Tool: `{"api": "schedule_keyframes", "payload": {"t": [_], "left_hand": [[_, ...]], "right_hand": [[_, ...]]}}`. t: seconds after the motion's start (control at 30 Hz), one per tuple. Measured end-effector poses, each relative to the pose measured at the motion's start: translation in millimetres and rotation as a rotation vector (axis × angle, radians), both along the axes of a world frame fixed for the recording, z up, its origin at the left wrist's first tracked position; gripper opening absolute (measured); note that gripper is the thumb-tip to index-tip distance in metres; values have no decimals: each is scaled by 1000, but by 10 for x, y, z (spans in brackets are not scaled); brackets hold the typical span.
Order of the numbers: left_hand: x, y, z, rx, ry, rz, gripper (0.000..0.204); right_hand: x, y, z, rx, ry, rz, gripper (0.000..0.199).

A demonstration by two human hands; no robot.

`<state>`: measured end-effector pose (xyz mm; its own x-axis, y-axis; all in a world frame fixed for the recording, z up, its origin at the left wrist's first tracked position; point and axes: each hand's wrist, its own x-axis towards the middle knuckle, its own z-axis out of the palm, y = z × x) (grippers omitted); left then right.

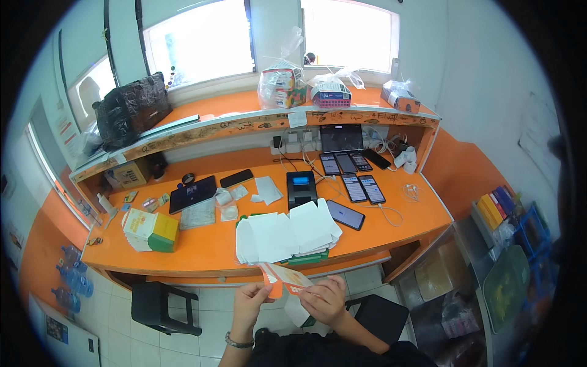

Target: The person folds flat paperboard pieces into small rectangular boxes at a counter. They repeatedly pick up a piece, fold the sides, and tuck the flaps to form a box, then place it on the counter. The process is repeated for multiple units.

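Observation:
In front of the counter's near edge, I hold an orange-and-white printed folded card (287, 276) between both hands. My left hand (252, 301) pinches its orange left part, the thumb on top. My right hand (324, 300) has its fingers closed on the right end. Just beyond the card, a spread pile of white sheets (281, 235) lies on the orange counter (403, 227), with green pieces showing under it. To the left stands a stack of yellow, green and white printed cartons (151, 230). A small black machine with a lit blue display (301, 188) sits behind the sheets.
Several phones (361, 188) and charging cables lie at the right, before a dark laptop (341, 138). A tablet (193, 194) rests at the left. Bagged boxes (281, 87) and a black-wrapped bundle (131, 109) sit on the upper shelf. Black stools (160, 309) stand below the counter.

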<state>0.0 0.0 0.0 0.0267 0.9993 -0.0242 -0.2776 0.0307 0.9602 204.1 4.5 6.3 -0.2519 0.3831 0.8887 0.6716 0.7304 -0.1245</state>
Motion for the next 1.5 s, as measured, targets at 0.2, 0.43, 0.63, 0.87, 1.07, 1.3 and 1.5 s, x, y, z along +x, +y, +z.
{"api": "schedule_keyframes", "payload": {"t": [0.2, 0.43, 0.63, 0.87, 1.07, 1.3, 1.5], "left_hand": [[-70, -178, 173, 184, 403, -4, 7], [210, -114, 183, 615, 961, 388, 12], [360, -156, 167, 594, 777, 298, 10], [369, -189, 112, 481, 671, 252, 18], [568, -264, 20, 488, 544, 290, 26], [583, -333, -57, 511, 507, 177, 36], [560, -344, -79, 520, 567, 31, 53]], "right_hand": [[-148, -26, 31, -239, 205, 46, 13], [-344, -22, 27, -700, 709, 278, 6], [-364, -30, 33, -612, 707, 264, 6], [-340, -50, 44, -517, 568, 220, 7], [-386, -26, -14, -295, 446, 136, 12], [-400, -47, -64, -430, 599, 253, 13], [-349, -23, -86, -502, 631, 242, 10]]}}
